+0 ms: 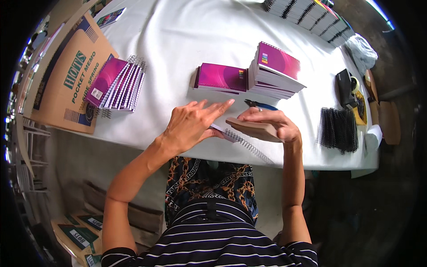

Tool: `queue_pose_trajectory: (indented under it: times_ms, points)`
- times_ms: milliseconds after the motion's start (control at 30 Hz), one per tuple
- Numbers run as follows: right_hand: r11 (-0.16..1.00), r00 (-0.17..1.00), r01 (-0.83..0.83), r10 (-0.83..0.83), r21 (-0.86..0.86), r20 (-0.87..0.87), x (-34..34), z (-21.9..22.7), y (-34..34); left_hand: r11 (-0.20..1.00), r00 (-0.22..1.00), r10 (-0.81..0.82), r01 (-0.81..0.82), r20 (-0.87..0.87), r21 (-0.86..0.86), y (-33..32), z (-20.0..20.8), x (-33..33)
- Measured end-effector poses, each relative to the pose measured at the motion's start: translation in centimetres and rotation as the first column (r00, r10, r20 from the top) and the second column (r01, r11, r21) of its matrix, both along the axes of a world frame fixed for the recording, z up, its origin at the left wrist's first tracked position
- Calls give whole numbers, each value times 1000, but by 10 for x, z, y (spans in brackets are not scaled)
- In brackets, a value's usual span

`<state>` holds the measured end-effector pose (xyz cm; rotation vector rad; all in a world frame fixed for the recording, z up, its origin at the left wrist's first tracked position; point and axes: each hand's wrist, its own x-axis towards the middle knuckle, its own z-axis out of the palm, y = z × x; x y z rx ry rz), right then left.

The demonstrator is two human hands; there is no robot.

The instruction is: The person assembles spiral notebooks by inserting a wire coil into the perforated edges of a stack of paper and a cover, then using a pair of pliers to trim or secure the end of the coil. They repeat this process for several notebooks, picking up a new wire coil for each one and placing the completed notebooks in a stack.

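Note:
My left hand (189, 124) is at the table's front edge, its thumb beneath a small notepad (227, 135) and its fingers stretched over it. A loose metal spiral coil (251, 148) runs from the notepad's edge toward the lower right, its tail sticking out past the pad. In my right hand (278, 121) is a flat, brownish slab (253, 129), held tilted just above the coil; its material is unclear. Fingers and palm hide most of the notepad. Behind the right hand lies a pair of blue-handled cutting pliers (261, 105).
Purple notepad covers (222, 77) lie beside a taller stack of punched pads (278, 62). Spiral-bound purple notepads (122, 86) lean against a cardboard box (66, 80) at left. Black coils (338, 130) and a tape dispenser (346, 89) sit at right, more bound pads (311, 20) behind.

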<state>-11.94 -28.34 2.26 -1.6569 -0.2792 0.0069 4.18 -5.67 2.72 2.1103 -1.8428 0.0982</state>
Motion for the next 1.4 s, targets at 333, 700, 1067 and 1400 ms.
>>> queue_pose_trajectory:
  times_ms: [333,700,1067,1400]
  points:
    - [959,978,18,-76,-283,-195,19,18,12,998,997,51,-49,-57,29,3,-7,10]
    - [987,991,11,-32,-162,-127,25,13,3,968,666,41,-212,-745,-136,-4,-22,19]
    - [993,980,61,-78,-98,-184,33,17,9,950,554,-45,-235,-831,-207,-1,-42,19]
    - [909,898,111,-265,-401,-352,53,29,30,958,530,43,-264,-847,-116,1,-38,20]
